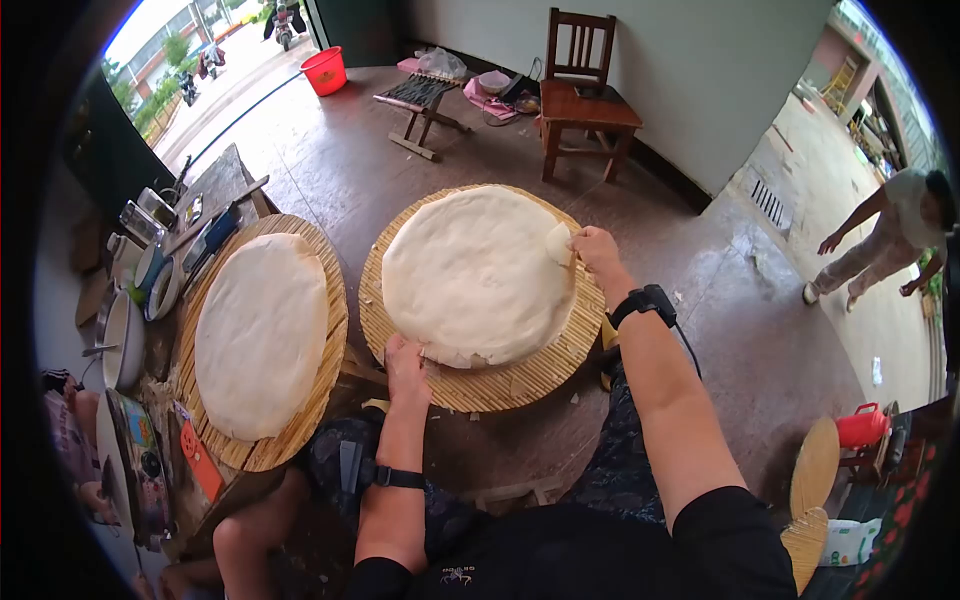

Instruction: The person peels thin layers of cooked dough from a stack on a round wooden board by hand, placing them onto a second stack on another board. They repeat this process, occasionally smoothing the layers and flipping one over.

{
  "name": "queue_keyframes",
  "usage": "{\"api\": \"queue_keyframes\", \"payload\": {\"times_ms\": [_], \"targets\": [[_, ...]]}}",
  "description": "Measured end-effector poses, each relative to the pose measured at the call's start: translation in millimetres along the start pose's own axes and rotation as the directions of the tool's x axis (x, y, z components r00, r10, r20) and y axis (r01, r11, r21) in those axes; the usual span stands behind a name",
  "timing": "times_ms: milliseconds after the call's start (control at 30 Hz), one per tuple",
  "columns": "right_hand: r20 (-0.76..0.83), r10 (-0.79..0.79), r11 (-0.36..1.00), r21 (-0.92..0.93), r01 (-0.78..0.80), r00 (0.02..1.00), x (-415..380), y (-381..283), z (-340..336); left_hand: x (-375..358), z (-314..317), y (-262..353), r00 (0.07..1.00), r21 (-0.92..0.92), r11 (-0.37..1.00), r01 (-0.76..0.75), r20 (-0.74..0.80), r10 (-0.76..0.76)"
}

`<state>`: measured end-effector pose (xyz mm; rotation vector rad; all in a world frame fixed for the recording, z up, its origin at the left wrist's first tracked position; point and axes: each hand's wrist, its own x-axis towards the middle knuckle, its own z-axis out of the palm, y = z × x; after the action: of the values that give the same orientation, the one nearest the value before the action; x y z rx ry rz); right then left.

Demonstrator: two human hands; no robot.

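A large pale round flatbread (475, 275) lies on a round reed mat (480, 397) in front of me. My right hand (597, 252) pinches its right edge, where a small flap (559, 243) is lifted or folded over. At the lower left edge, my left hand (407, 366) has its fingers closed on the rim. The bread's edge near that hand looks ragged, and small crumbs lie on the mat. To the left, a second flatbread (262, 335) rests on another reed mat (333, 275).
A table on the left holds bowls (120, 345), jars (142, 222) and a red packet (202, 460). Beyond stand a folding stool (420, 100), a wooden chair (585, 100) and a red bucket (324, 72). One person (895, 235) is outside at right; another sits at left.
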<state>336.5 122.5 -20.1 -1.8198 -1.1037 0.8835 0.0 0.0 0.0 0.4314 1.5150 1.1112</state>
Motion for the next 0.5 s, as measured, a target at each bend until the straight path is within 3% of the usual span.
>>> {"api": "queue_keyframes", "payload": {"times_ms": [67, 267, 500], "targets": [[0.072, 0.139, 0.985, 0.089, -0.145, 0.988, -8.4, -9.6, 0.8, -5.8, 3.4, 3.9, 0.999, -0.070, 0.997, -0.029, 0.011, 0.030], [0.106, 0.136, 0.990, -0.036, -0.133, 0.985, -5.4, -0.4, -4.7, -5.8, 7.2, -4.5, 1.000, -0.049, 0.999, -0.014, 0.020, 0.015], [0.033, 0.174, 0.982, 0.075, -0.176, 0.984, -12.1, -14.7, -9.2, -0.5, 0.4, -6.7, 0.996, 0.034, 0.999, -0.011, 0.093, 0.008]]}}
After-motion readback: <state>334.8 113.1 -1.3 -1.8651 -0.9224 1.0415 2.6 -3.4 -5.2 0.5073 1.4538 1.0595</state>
